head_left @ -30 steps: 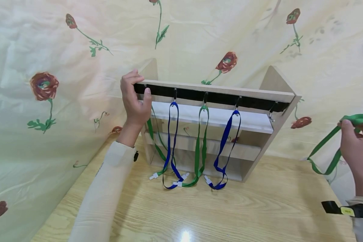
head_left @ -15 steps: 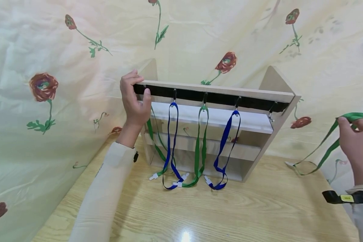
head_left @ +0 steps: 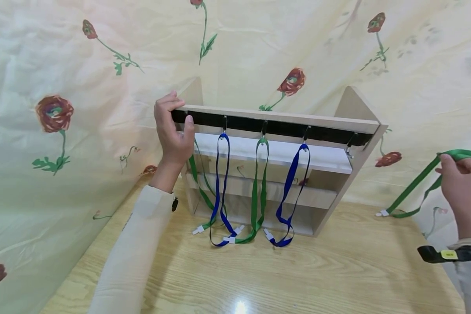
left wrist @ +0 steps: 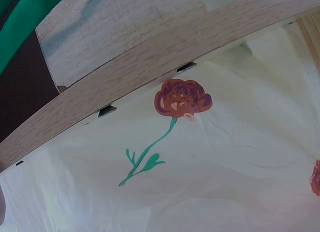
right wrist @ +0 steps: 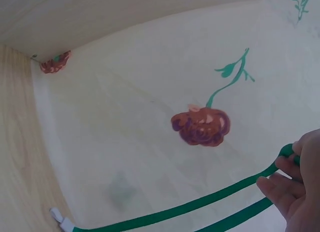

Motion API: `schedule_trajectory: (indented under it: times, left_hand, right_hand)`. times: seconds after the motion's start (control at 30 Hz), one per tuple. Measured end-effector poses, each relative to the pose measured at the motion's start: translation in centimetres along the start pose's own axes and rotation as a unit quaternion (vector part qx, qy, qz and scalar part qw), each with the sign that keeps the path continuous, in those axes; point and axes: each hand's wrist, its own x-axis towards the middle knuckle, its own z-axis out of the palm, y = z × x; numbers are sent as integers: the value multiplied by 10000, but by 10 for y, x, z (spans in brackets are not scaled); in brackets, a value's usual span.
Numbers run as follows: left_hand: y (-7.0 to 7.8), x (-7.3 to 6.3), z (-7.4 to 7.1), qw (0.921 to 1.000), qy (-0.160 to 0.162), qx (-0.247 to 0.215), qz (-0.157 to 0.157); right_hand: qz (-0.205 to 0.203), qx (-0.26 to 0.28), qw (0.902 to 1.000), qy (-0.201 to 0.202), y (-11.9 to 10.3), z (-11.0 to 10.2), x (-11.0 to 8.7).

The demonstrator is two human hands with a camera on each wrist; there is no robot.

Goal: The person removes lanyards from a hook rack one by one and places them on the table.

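At the left end of the wooden shelf (head_left: 282, 114), my left hand (head_left: 172, 134) grips the top board, thumb over the front and fingers over the top edge. Out to the right, my right hand (head_left: 465, 187) pinches a green lanyard (head_left: 413, 186) near one end of its loop. Its white clip (head_left: 383, 213) hangs low at the far end, near the table's right edge; the right wrist view shows the same clip (right wrist: 66, 224). A black strip (head_left: 286, 129) on the shelf bears several hooks. The rightmost hook (head_left: 349, 148) carries no lanyard.
From the other hooks hang a green lanyard (head_left: 194, 170) partly behind my left hand, a blue lanyard (head_left: 217, 174), a second green lanyard (head_left: 255, 196) and a second blue lanyard (head_left: 292, 170). Their clips touch or near the wooden table (head_left: 298, 279). Flowered cloth (head_left: 141, 96) stands behind.
The green lanyard's loop has swung out leftward and its clip has come into view, with my right hand rising slightly. My left hand keeps its grip on the shelf.
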Motion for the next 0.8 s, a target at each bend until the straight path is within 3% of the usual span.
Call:
schedule_trajectory:
  times: [0.13,0.27,0.43,0.5,0.73,0.8]
  left_hand:
    - [0,-1,0,10000,-32,9,-37]
    - [1,-2,-1,10000,-63,27,-46]
    - [-1,-1,0,10000,-16,-36,-27]
    - [-2,0,0,10000,25,-64,-26]
    - [-4,0,-1,9999,99,-84,-16]
    - [-3,-1,-1,9999,82,-86,-15]
  right_hand:
    - [-194,-46,9995,-243,15,6,2]
    - [-167,521,9971,-526,29,15,2]
    - [-155,1559,9802,-1214,38,23,4]
    - [-97,1983,9681,-1529,41,25,5]
    - [54,1911,9607,-2012,53,31,12]
    - [246,2184,9532,-2076,60,32,12]
